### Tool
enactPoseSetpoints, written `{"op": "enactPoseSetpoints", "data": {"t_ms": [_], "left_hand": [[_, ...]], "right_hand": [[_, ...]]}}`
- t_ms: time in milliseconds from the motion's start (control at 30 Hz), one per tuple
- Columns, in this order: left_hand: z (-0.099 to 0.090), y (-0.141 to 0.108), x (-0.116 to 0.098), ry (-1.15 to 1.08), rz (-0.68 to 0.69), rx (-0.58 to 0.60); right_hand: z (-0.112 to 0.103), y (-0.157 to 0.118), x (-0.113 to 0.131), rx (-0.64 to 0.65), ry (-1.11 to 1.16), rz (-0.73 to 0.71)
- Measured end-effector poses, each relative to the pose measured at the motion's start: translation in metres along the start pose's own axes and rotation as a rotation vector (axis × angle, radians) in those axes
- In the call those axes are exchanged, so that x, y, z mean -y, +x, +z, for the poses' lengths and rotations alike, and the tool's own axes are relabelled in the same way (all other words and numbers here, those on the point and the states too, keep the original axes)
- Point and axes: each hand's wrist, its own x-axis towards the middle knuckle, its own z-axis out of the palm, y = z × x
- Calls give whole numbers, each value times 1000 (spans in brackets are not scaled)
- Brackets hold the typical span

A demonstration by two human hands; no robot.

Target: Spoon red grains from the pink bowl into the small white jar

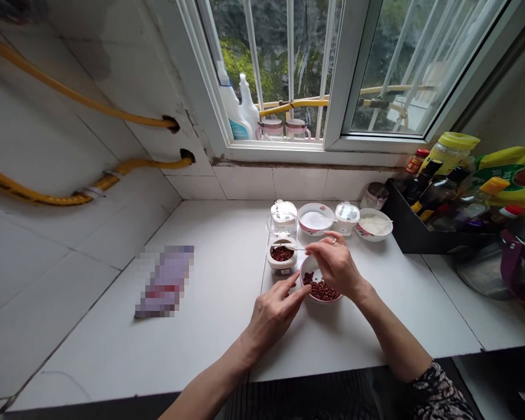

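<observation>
A white bowl with a pink rim (pixel 310 265) holds dark reddish-brown peppercorn-like grains (pixel 324 290). My left hand (pixel 273 312) is at its left side, thumb and fingers on the rim. Pinched in my right hand (pixel 336 265), above the bowl, is a small white spoon (pixel 294 248). Its far end reaches left over the mouth of a white seasoning jar (pixel 282 263), which contains the same kind of grains. Whether the spoon carries any grains is too small to tell. The right hand hides part of the bowl.
Behind stand a lidded clear jar (pixel 283 219), a bowl of white granules (pixel 316 217), another lidded jar (pixel 347 217) and a bowl of white powder (pixel 374 226). A black bottle box (pixel 405 227) and a metal pot (pixel 481 274) are right. A blurred purple packet (pixel 168 280) lies left.
</observation>
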Motion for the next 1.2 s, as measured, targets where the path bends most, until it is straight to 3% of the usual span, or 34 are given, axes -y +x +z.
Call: {"op": "enactPoseSetpoints", "data": {"t_ms": [133, 333, 500, 767, 967, 1200], "left_hand": [[-1, -1, 1, -21, -10, 14], [0, -2, 1, -39, -9, 23], [0, -3, 1, -45, -17, 41], [-1, -2, 1, -32, -14, 37], [-1, -2, 1, -41, -21, 40], [-1, -2, 0, -33, -20, 38]], "right_hand": [[-17, -7, -16, -61, 2, 221], [-10, -20, -29, 201, -110, 350], [1, -21, -21, 283, 7, 393], [-13, -15, -23, 156, 248, 608], [-14, -16, -26, 174, 149, 587], [-12, -17, -26, 189, 182, 605]]}}
